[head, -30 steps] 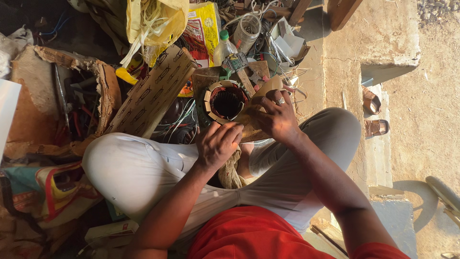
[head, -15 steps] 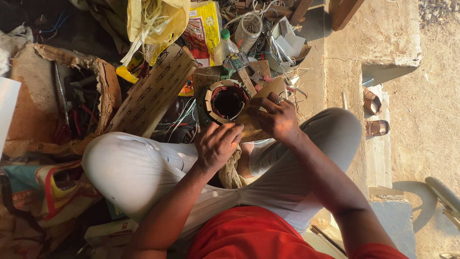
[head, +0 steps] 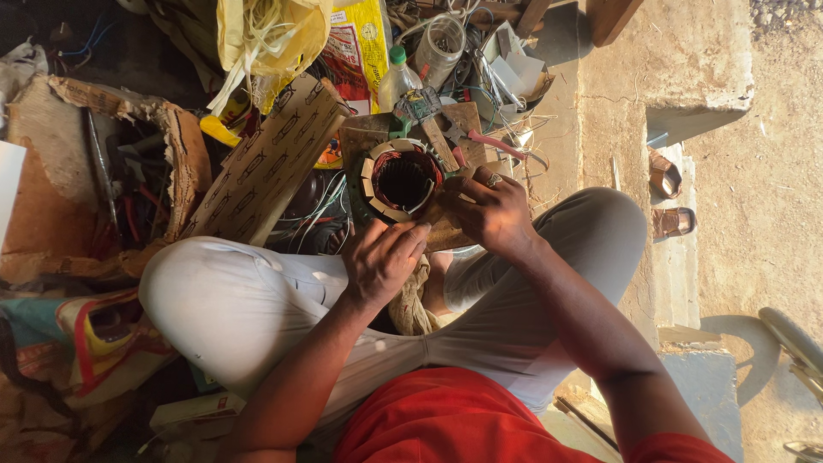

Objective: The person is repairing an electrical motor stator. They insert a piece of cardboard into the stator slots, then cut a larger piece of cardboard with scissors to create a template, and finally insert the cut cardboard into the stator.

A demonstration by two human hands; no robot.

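I sit cross-legged on the ground, red shirt nearest the camera and pale trousers spread to both sides, so my lap makes a cradle for the work. Just past my knees is the stator [head: 401, 182], a round motor core with dark red windings and pale insulation strips around its bore. It lies with its open end facing up at me, which seems why I can look straight into the slots.

My left hand [head: 380, 259] curls loosely at the near rim, fingertips touching the edge; it steadies rather than clasps. My right hand [head: 489, 208], a ring on one finger, is half closed against the stator's right side, fingers bent onto the rim. Whether it pinches a wire or strip I cannot tell.

A cloth [head: 413, 296] is bunched in my lap under the hands, likely as padding.

Left of the stator a long brown carton [head: 270, 163] with repeated dark printing leans diagonally, and beyond it sits a torn cardboard box [head: 111, 171] holding tools. Farther off are a clear bottle [head: 397, 81] with a green cap, a yellow printed sack [head: 364, 51] with red markings, and a yellow plastic bag [head: 270, 39]. On the concrete to my right lie two brown sandals [head: 667, 197].
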